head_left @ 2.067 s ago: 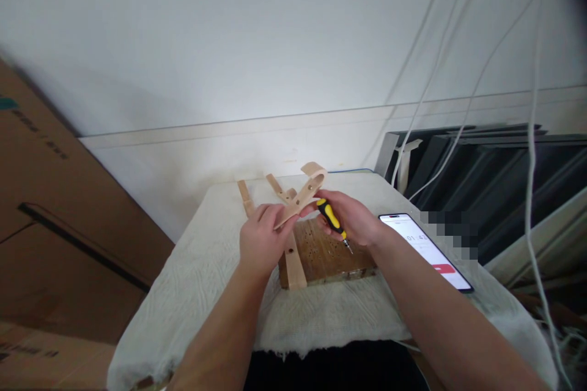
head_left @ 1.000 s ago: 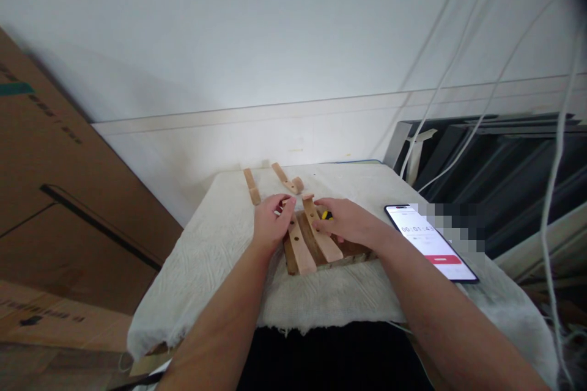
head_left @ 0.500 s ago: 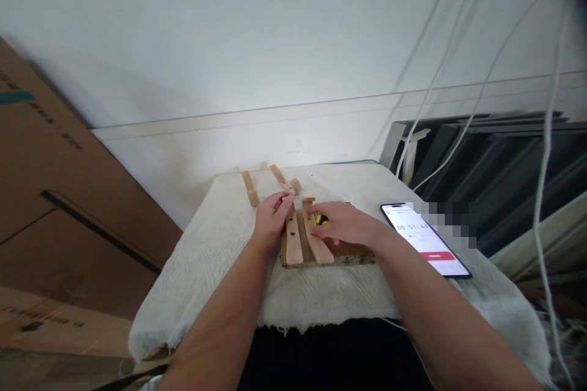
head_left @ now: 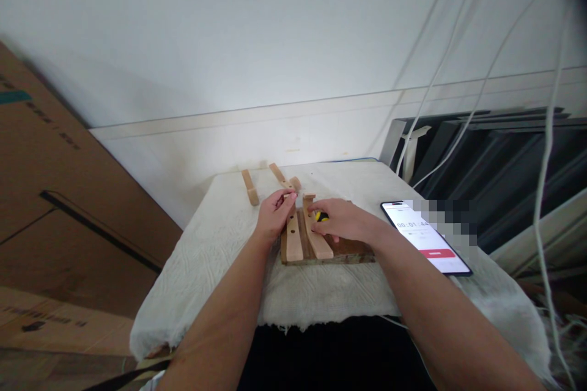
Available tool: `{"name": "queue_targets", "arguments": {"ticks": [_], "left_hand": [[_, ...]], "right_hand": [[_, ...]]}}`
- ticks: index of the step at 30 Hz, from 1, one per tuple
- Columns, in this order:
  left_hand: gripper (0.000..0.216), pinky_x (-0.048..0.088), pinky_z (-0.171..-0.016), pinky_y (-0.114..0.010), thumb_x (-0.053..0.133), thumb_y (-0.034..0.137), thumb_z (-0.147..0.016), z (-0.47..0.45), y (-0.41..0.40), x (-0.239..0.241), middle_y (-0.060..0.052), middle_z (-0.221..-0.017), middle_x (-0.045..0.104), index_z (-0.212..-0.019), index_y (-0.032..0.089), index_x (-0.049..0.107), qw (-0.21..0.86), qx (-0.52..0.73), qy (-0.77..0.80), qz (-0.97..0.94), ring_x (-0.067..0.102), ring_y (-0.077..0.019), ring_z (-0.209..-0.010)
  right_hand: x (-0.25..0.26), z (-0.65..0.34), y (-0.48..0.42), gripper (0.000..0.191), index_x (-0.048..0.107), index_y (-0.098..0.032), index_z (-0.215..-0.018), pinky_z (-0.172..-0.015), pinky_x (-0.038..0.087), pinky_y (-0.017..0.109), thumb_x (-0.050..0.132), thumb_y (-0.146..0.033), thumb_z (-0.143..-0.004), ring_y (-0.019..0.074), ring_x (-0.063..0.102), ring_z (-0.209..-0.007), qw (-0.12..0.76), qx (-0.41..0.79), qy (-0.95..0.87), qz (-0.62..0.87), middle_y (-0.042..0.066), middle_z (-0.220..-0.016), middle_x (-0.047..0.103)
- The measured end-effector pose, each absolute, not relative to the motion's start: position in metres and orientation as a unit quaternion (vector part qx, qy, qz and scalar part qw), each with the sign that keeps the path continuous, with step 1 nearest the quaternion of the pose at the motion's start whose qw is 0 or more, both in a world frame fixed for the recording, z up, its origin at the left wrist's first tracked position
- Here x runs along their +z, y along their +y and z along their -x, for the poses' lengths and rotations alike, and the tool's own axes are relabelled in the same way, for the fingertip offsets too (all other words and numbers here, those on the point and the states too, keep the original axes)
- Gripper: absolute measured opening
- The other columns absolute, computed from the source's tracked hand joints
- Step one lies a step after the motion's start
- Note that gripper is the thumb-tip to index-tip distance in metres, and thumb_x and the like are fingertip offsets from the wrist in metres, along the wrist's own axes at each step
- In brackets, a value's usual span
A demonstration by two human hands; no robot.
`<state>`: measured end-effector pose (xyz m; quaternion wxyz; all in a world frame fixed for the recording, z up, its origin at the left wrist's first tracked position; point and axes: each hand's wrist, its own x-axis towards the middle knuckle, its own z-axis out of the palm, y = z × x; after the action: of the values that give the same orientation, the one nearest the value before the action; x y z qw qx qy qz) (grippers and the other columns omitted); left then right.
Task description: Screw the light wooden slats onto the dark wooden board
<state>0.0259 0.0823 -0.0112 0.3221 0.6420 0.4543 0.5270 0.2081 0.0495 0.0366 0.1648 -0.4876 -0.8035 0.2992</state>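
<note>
A dark wooden board (head_left: 353,250) lies on a small table under a white cloth (head_left: 220,256). Two pale wooden hook pieces lie side by side on the board's left part, one (head_left: 293,241) on the left and one (head_left: 317,239) on the right. My left hand (head_left: 273,217) pinches the far end of the left piece with curled fingers. My right hand (head_left: 342,221) rests on the board beside the right piece, closed round a yellow-and-black screwdriver (head_left: 321,216), which shows only partly.
Two more wooden hook pieces (head_left: 250,187) (head_left: 285,178) lie at the table's far edge. A phone (head_left: 424,235) with a lit timer screen lies at the right. Cardboard boxes (head_left: 55,195) stand on the left, dark panels (head_left: 495,171) on the right, and white cables (head_left: 545,153) hang down.
Two seconds ago both hands held one hook piece up in the air. It now lies on the board beside the other, and both hands have come down onto the pieces.
</note>
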Motion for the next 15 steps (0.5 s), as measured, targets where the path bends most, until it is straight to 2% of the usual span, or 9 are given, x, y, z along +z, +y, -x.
{"name": "queue_targets", "arguments": {"ticks": [6, 9, 12, 15], "left_hand": [[0.038, 0.048, -0.084, -0.032, 0.055, 0.046, -0.081, -0.028, 0.080, -0.010, -0.010, -0.098, 0.070, -0.095, 0.013, 0.068, 0.361, 0.553, 0.443, -0.606, 0.063, -0.0200, -0.093], [0.042, 0.048, -0.086, -0.034, 0.044, 0.046, -0.087, -0.025, 0.084, -0.013, -0.011, -0.107, 0.068, -0.103, 0.014, 0.066, 0.400, 0.600, 0.418, -0.552, 0.063, -0.0201, -0.099], [0.036, 0.050, -0.085, -0.033, 0.043, 0.038, -0.087, -0.018, 0.092, -0.016, -0.011, -0.102, 0.068, -0.093, 0.013, 0.067, 0.384, 0.652, 0.409, -0.510, 0.063, -0.0192, -0.096], [0.026, 0.052, -0.080, -0.032, 0.046, 0.029, -0.082, -0.008, 0.098, -0.021, -0.010, -0.097, 0.068, -0.087, 0.013, 0.066, 0.316, 0.677, 0.438, -0.499, 0.064, -0.0187, -0.091]], "right_hand": [[0.031, -0.210, 0.052, 0.025, 0.067, -0.018, -0.096, -0.045, 0.039, 0.025, 0.060, -0.022, -0.072, 0.0106, 0.052, -0.037, 0.207, 0.351, -0.779, 0.478, -0.001, -0.058, 0.063], [0.037, -0.213, 0.051, 0.028, 0.066, -0.017, -0.099, -0.040, 0.034, 0.024, 0.062, -0.028, -0.073, 0.0091, 0.048, -0.038, 0.295, 0.415, -0.720, 0.472, 0.000, -0.058, 0.061], [0.046, -0.216, 0.050, 0.033, 0.064, -0.017, -0.105, -0.036, 0.027, 0.021, 0.061, -0.027, -0.074, 0.0071, 0.042, -0.039, 0.402, 0.517, -0.612, 0.443, -0.002, -0.058, 0.057], [0.049, -0.219, 0.055, 0.034, 0.063, -0.015, -0.101, -0.041, 0.033, 0.020, 0.061, -0.017, -0.067, 0.0068, 0.045, -0.046, 0.502, 0.591, -0.517, 0.362, -0.002, -0.063, 0.058]]}}
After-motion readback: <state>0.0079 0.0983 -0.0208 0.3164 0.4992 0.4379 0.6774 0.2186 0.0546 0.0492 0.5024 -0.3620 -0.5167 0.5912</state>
